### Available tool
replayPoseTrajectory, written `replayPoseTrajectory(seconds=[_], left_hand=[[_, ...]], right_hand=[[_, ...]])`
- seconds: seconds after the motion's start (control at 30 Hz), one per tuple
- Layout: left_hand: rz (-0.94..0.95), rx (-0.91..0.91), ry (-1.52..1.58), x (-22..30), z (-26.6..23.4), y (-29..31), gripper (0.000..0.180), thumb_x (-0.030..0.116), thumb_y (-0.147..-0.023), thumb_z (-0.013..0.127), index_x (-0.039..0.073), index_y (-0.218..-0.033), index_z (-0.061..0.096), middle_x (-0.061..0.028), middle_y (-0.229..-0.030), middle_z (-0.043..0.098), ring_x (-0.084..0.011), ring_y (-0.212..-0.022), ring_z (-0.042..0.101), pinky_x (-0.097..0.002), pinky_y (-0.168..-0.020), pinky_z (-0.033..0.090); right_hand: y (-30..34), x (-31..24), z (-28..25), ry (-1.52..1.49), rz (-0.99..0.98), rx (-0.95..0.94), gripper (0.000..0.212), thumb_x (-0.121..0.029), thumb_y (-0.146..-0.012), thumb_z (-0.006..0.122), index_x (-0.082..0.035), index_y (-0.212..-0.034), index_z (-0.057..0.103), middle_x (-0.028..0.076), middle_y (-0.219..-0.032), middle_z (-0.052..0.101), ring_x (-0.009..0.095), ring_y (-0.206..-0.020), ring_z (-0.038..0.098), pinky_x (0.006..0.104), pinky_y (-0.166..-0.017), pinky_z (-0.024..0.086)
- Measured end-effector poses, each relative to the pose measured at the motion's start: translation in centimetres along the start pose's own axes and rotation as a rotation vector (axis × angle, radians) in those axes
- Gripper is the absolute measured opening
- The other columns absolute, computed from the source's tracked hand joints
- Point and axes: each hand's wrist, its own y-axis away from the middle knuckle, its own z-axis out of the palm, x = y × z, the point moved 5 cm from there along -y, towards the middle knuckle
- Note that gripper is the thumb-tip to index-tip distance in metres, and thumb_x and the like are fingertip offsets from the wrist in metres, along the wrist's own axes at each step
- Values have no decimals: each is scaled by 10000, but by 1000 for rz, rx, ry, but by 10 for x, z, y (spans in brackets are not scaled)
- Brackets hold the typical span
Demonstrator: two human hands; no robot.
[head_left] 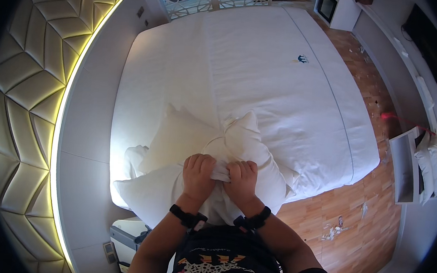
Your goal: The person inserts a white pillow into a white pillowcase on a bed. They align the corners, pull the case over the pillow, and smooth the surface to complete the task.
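On the far left, a padded, patterned wall panel (36, 68) runs alongside a glowing yellow strip (58, 124). Next comes a wide bed (156, 75) spread with white bedding, and on its near part lies a pale pillow (180, 138). The left hand (198, 176) has its fingers curled tightly over a gathered fold of white cloth (221, 172), which lies in front of the person's body at the bed's near edge. Just beside it, the right hand (241, 179) grips the same fold, fingers equally closed; the cloth seems to be part of a pillowcase, though the bunching makes that hard to tell. Farther right, small litter (333, 232) lies on the wooden floor (361, 214), and white cushions (429, 163) lean by an open white box (405, 166).
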Motion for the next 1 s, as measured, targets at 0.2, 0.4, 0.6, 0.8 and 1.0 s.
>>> replayPoseTrajectory(seconds=[0.2,0.4,0.6,0.8,1.0], left_hand=[[-18,-4,33,-23,-4,7,241,32,-745,727,87,-926,577,-90,-930,652,-340,-905,620,-472,-870,476],[-1,25,97,-14,-12,12,244,17,-735,713,85,-912,560,-89,-906,643,-333,-896,618,-459,-888,471],[-29,3,134,-15,-14,14,242,-19,-718,666,86,-906,557,-88,-925,653,-326,-926,630,-464,-927,480],[-34,1,207,-9,-14,19,316,-29,-735,666,66,-1030,602,-91,-991,670,-327,-958,636,-476,-964,461],[-109,-220,90,-9,0,14,490,-37,-750,670,85,-1224,651,-87,-1046,685,-337,-1032,625,-470,-1036,417]], right_hand=[[-29,-7,-19,-131,-96,-183,538,-211,-779,819,-77,-1249,594,177,-1335,556,356,-1256,526,490,-1034,407],[-66,113,4,-147,414,113,724,-248,-848,837,-26,-1462,526,204,-1359,589,367,-1246,584,489,-1043,467],[-74,91,5,-465,432,-197,461,-124,-929,758,-27,-1366,649,168,-1182,690,290,-1094,684,385,-929,551],[-47,45,-19,-250,68,-117,375,-94,-902,757,-37,-1269,706,186,-1108,692,369,-943,671,401,-838,556],[-43,55,-20,-397,271,-188,333,-149,-906,758,22,-1186,703,194,-1068,702,384,-933,669,443,-836,549]])
